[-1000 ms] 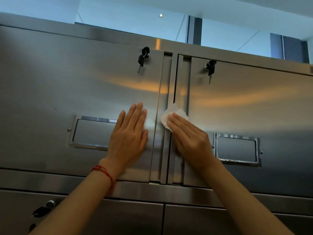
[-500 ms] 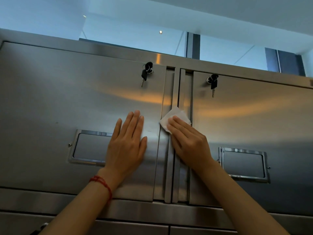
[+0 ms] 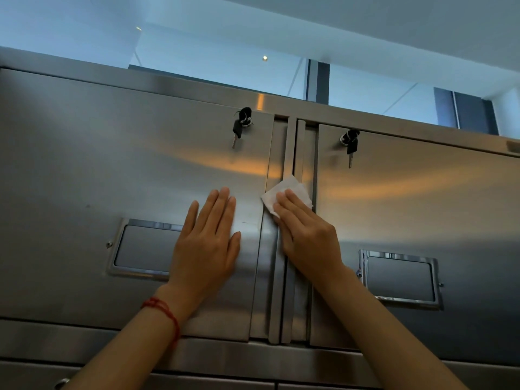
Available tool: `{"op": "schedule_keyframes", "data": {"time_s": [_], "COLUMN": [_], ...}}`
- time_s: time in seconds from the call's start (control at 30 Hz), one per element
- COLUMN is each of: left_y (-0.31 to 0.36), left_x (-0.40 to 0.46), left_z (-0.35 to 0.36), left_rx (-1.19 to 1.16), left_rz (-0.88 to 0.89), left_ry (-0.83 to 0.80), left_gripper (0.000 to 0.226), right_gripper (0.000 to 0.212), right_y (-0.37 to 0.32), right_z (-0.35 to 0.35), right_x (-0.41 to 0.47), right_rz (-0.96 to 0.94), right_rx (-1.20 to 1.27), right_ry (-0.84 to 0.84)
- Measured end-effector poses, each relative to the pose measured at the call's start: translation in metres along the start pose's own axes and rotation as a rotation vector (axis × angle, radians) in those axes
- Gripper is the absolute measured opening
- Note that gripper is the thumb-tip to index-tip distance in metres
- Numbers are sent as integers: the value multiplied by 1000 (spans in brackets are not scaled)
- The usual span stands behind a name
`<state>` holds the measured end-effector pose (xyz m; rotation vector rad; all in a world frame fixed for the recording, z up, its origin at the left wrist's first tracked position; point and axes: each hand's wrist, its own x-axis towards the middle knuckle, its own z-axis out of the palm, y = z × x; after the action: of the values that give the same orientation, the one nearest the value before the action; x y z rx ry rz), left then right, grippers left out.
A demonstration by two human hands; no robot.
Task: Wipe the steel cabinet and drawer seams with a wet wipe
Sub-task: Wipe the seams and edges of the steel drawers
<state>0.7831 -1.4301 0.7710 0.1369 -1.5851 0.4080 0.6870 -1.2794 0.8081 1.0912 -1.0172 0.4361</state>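
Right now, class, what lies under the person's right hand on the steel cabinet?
A white wet wipe lies under the right hand, pressed flat by straight fingers onto the vertical seam strips between the two doors. The wipe's upper corners show; the rest, and the seam there, are covered.

Seam strip [image 3: 292, 153] above the wet wipe [image 3: 284, 197] bare up to the cabinet top rail [image 3: 365, 116]; keys [image 3: 239, 128] and [image 3: 350, 144] hang either side, label frames [image 3: 140, 246], [image 3: 399, 277] lower down.
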Motion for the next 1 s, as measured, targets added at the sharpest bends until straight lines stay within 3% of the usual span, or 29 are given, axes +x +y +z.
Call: {"op": "schedule_keyframes", "data": {"time_s": [0.2,1.0], "left_y": [-1,-3], "left_x": [-1,-2], "left_z": [2,5], "left_rx": [9,12], "left_rz": [7,16], "left_ry": [27,29], "left_gripper": [55,54], "right_gripper": [28,26], "right_y": [0,10], "right_z": [5,3], "right_x": [19,32], "right_rz": [82,8], "right_rx": [-44,-132], "right_ry": [-1,-12]}}
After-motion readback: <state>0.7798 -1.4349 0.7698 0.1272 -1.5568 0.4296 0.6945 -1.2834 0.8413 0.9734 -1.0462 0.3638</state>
